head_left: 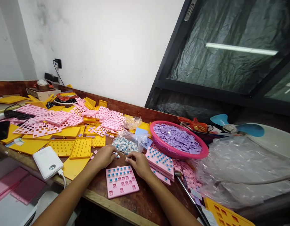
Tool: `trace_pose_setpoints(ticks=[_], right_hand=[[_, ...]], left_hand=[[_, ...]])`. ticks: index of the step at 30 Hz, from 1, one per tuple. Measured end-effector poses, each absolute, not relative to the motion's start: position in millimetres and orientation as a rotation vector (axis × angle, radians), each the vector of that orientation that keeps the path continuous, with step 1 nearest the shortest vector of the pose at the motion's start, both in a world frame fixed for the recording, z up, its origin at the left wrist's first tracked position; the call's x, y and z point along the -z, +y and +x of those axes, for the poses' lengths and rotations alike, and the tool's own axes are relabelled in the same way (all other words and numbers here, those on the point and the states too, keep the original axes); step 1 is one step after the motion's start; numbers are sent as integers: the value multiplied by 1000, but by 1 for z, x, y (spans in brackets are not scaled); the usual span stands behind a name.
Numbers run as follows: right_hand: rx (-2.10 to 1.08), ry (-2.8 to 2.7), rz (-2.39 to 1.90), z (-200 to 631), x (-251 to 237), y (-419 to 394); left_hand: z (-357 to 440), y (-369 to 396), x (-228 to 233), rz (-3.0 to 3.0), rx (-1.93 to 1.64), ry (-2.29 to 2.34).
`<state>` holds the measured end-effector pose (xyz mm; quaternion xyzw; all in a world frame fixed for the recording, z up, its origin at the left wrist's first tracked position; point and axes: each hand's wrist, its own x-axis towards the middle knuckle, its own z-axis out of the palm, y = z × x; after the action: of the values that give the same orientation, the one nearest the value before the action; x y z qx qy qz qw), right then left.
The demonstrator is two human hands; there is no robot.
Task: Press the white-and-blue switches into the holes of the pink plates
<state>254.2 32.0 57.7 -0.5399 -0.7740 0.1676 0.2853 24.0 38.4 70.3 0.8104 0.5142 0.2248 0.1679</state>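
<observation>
Both hands, left (104,156) and right (140,163), curled, pinching tiny blue-white switches (124,145) above the pink grid tray (121,182), frame centre.

Head-worn view, downward over workbench (140,201)

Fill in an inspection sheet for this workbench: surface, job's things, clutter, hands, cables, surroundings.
Surface: worn brown wooden bench, crowded.
Job's things: pink square plastic grid plate, partly filled with blue-topped switches; clear bag of loose switches; stack of filled pink plates.
Clutter: yellow plastic trays, empty pink grids, pink basket of lilac keycaps, crumpled clear plastic sheet.
Hands: left hand and right hand both at the plate's far edge; grip unclear.
Cables: white cable from white power bank.
Surroundings: white wall, dark window, blue fan.
</observation>
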Motion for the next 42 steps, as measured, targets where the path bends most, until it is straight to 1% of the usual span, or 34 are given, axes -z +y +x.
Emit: trace_pose_setpoints(ticks=[4,8,14,19,21,25,30,36,40,42], right_hand=[[-580,-2206,-1242,279,-67,13],[-651,-2242,-1139,290,-57,-2],[-651,-2216,-1038,286,-44,1],[-652,-2209,-1027,289,-47,2],[-648,-2227,-1059,290,-48,1],[-561,-2253,-1129,292,-46,1],[-517,-2303,-1112,293,-46,2],[-495,-2356,-1088,293,-47,2],[-413,-2395,-1089,290,-49,-1],[-446,-2365,-1116,288,-50,0]], left_hand=[[39,60,-60,2300,-569,1487],[46,58,-52,2294,-557,1483],[42,50,-63,2317,-546,1393],[41,11,-82,2315,-651,1318],[45,-12,-82,2262,-718,1173],[57,-43,-64,2221,-817,1192],[60,-47,-44,2226,-836,1245],[56,-48,-48,2301,-714,1429],[58,-50,-56,2389,-557,1452],[59,-50,-58,2451,-466,1477]])
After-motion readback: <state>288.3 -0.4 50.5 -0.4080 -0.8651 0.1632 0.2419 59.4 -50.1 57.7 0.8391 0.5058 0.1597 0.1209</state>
